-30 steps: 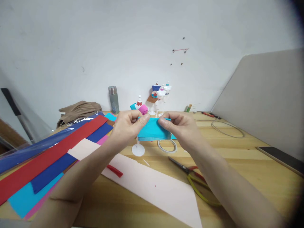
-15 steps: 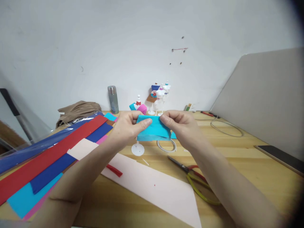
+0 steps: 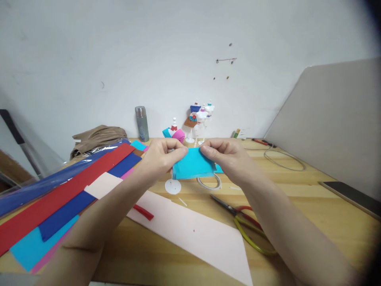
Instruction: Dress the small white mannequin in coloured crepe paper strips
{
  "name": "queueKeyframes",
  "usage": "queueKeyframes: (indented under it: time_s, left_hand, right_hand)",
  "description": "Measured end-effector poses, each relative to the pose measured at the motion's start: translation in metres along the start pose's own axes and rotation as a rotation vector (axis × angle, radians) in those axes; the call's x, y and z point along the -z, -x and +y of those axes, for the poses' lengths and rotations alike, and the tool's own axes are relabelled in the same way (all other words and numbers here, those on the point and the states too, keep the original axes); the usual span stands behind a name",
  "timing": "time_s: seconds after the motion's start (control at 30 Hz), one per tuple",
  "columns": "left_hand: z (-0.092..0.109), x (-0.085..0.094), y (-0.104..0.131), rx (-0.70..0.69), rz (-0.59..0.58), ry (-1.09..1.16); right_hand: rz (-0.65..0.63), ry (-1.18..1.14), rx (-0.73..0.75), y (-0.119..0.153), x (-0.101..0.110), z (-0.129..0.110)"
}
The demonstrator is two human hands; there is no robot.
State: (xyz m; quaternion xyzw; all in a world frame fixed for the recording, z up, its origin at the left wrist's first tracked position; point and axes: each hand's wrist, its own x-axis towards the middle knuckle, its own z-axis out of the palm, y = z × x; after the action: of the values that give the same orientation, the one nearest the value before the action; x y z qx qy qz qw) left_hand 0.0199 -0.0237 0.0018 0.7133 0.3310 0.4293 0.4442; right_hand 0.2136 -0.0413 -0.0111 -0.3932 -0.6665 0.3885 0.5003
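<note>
A small turquoise sheet (image 3: 195, 163) hangs between both hands above the table. My left hand (image 3: 166, 155) pinches its upper left corner between thumb and fingers. At the upper right corner, my right hand (image 3: 222, 155) has it pinched the same way. Behind the sheet stands a small white mannequin stand (image 3: 174, 127) with turquoise, red and pink pieces on it; its round base (image 3: 173, 186) shows below. A white ring (image 3: 209, 187) lies partly hidden under the sheet.
Scissors (image 3: 235, 212) with red and yellow handles lie beside my right forearm. A pale pink sheet (image 3: 196, 234) bears a red strip (image 3: 143, 211). Coloured sheets (image 3: 68, 194) cover the left. A flask (image 3: 142, 124), dressed mannequins (image 3: 195, 115) and a phone (image 3: 351, 198) stand or lie farther out.
The turquoise sheet now looks smoother and its lower edge hangs slightly lower. My left thumb has shifted slightly along the top edge. Both hands keep their pinch.
</note>
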Motion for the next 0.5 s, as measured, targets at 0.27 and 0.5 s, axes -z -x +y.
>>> queueKeyframes:
  time_s: [0.27,0.5]
  left_hand:
    - [-0.0080,-0.0004,-0.0054,-0.069,0.009,0.027]
    - [-0.0058,0.0013,-0.0060,-0.022,-0.008,0.109]
  right_hand:
    - [0.032,0.000,0.035,0.0009,-0.0047,0.0017]
    - [0.086,0.022,0.016,0.0034,-0.0060,0.0006]
